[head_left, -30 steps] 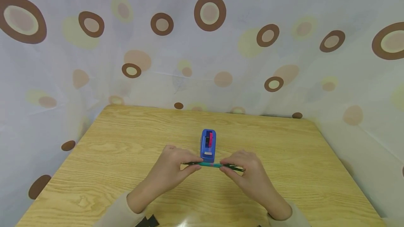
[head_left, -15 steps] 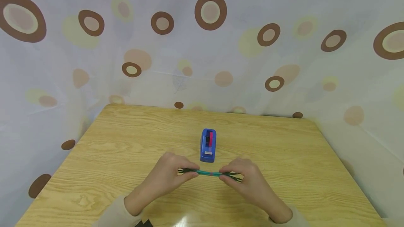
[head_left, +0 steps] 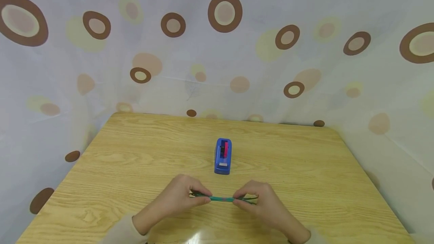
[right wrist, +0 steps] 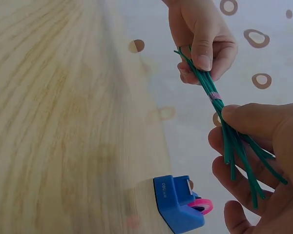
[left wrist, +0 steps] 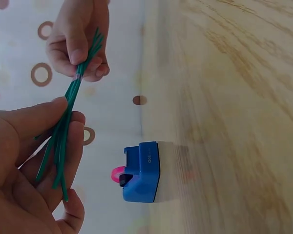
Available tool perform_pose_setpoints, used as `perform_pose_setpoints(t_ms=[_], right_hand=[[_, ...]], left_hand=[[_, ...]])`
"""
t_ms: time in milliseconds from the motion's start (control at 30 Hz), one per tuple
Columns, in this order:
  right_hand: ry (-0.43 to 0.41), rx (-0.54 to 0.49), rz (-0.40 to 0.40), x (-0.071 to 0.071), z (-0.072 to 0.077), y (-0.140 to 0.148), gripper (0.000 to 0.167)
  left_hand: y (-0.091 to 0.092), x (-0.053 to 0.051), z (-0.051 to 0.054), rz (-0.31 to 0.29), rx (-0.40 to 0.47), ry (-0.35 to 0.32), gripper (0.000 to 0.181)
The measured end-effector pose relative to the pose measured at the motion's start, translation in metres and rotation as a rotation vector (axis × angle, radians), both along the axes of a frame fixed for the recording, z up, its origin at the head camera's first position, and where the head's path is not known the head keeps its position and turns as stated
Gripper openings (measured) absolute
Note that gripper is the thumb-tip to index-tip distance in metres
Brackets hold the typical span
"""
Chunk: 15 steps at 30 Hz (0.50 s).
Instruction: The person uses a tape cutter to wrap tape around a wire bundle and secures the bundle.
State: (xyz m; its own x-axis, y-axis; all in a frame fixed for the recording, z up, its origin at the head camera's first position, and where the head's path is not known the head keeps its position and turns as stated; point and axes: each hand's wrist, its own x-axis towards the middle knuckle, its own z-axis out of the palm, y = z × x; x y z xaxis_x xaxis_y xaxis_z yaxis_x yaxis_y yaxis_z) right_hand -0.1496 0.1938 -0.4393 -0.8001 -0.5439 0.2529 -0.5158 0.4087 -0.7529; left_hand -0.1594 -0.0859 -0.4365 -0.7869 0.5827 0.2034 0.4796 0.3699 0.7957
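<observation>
Between my two hands runs a bundle of thin green wires (head_left: 217, 199), with a pinkish band of tape (right wrist: 215, 95) round its middle. My left hand (head_left: 183, 195) pinches one end between thumb and fingers, and my right hand (head_left: 259, 198) pinches the other. Loose wire ends fan out past both grips, as the wrist views show. The bundle is held level, nearer to me than the blue tape dispenser (head_left: 222, 165), which carries a pink-cored roll (head_left: 226, 149). Neither hand touches the dispenser.
The wooden table (head_left: 142, 150) spreads out on all sides of the dispenser. A pale curtain (head_left: 190, 55) with brown and yellow ovals hangs behind the table and along its sides.
Both hands have drawn the wire bundle toward me, away from the tape dispenser, still pinching it at both ends. The dispenser has stayed in place.
</observation>
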Motion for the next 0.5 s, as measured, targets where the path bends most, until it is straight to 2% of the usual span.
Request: perform_pose_setpoints(t_ms=[300,500], right_hand=[[-0.126,0.060,0.009,0.003,-0.014,-0.001,0.007],[-0.196,0.124,0.038,0.001,-0.019,-0.003,0.007]], left_hand=[[0.000,0.001,-0.014,-0.030,-0.080,-0.039,0.004],[0.000,0.004,-0.021,-0.038,-0.113,-0.121,0.004]])
